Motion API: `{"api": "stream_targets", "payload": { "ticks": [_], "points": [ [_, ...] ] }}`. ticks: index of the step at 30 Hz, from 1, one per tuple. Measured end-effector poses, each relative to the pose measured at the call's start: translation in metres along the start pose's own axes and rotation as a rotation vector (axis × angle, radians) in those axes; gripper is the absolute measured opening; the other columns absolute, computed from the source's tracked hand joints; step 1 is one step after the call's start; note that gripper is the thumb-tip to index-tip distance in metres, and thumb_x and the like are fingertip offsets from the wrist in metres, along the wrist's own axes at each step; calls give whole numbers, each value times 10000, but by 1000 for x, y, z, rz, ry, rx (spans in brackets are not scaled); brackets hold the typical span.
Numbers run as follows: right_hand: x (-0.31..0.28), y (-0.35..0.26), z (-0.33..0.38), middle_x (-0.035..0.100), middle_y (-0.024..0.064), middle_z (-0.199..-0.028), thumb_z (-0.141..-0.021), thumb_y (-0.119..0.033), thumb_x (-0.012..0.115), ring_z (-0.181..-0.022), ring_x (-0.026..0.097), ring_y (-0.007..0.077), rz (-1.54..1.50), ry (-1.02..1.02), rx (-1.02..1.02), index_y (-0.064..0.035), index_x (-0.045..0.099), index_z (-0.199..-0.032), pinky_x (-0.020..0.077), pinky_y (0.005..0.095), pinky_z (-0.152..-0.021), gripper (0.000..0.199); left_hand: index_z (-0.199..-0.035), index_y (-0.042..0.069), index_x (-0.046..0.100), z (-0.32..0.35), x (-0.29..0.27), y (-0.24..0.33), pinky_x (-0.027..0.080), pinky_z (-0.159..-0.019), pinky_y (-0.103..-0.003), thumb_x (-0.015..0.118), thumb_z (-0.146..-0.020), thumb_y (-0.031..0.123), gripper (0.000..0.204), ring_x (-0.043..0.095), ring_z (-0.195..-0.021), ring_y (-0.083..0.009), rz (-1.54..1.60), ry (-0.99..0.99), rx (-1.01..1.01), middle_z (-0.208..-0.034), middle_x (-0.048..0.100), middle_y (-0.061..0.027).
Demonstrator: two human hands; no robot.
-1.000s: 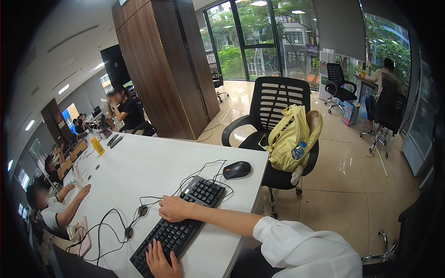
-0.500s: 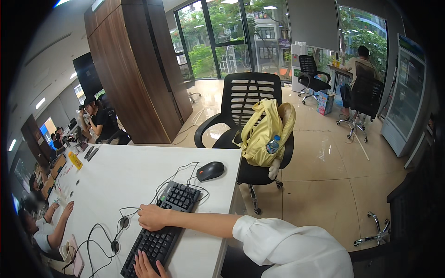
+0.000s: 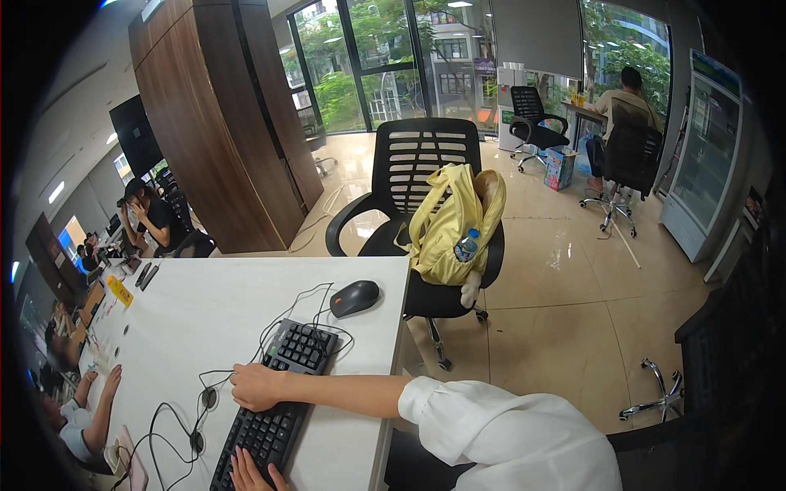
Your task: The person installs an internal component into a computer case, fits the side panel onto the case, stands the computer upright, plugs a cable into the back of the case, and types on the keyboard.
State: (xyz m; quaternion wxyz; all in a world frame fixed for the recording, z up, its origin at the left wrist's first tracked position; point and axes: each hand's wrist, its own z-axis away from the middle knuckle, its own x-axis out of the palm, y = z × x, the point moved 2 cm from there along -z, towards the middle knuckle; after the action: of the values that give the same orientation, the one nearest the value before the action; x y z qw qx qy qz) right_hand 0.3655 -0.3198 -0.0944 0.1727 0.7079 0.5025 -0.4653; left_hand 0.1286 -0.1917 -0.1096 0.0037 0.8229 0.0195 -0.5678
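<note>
A black keyboard (image 3: 270, 425) lies aslant on the white table, its number pad at the far end. My right hand (image 3: 260, 387) reaches across it from the right, fingers curled down at the keyboard's left edge, beside a black cable (image 3: 214, 373). What those fingers hold, if anything, is hidden. Low in the view, my left hand (image 3: 252, 473) rests on the near keys with its fingers spread; its wrist is cut off by the frame. Past the number pad sits a black mouse (image 3: 354, 299), untouched, with its thin cable looped around the keyboard's far end.
The white table (image 3: 213, 303) carries round cable holes, loose black cables and a yellow card (image 3: 119, 291). Beyond its right edge stands a black office chair (image 3: 426, 147) holding a yellow backpack (image 3: 446, 237). Another person's hands (image 3: 106, 389) are over the table at left.
The whole view has shifted slightly, so the scene sits further left. Both hands keep their places at the keyboard, with no clear change in grip.
</note>
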Motion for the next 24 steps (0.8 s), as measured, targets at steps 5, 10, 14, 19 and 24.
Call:
{"api": "stream_targets", "payload": {
  "ticks": [5,10,14,19,24],
  "points": [
    [1,0,-2,678,121,-896,-941,-276,615,-969,596,313,21,-3,-6,-22,723,-758,539,427,-768,332,-1513,13,426,5,18,-13,394,-1145,-420,596,-1025,369,628,498,-1370,-280,-106,-6,54,-1492,511,-160],
    [3,1,-2,680,123,-891,-937,-274,618,-961,598,316,11,-5,-5,-22,722,-748,535,430,-767,332,-1504,16,440,-4,-13,7,392,-1145,-413,616,-1009,378,638,498,-1374,-283,-110,-38,20,-1487,517,-167],
    [4,2,-2,682,123,-889,-935,-275,619,-956,601,318,21,1,-10,-24,723,-747,536,434,-762,331,-1468,-46,475,-11,-28,14,351,-1161,-493,550,-1040,356,592,464,-1398,-375,62,18,88,-1486,516,-230],
    [4,1,-3,684,120,-887,-935,-278,621,-956,603,318,22,0,-10,-26,725,-748,537,435,-755,331,-1444,-91,495,-11,-27,11,325,-1170,-547,500,-1064,346,579,446,-1408,-444,149,65,129,-1489,513,-272],
    [4,1,-3,711,168,-902,-893,-257,606,-989,624,359,-32,-4,-1,1,738,-756,553,456,-789,321,-1456,17,495,-7,-28,17,421,-1113,-419,622,-1006,390,599,539,-1328,-290,-117,15,33,-1442,560,-156]
  ]
}}
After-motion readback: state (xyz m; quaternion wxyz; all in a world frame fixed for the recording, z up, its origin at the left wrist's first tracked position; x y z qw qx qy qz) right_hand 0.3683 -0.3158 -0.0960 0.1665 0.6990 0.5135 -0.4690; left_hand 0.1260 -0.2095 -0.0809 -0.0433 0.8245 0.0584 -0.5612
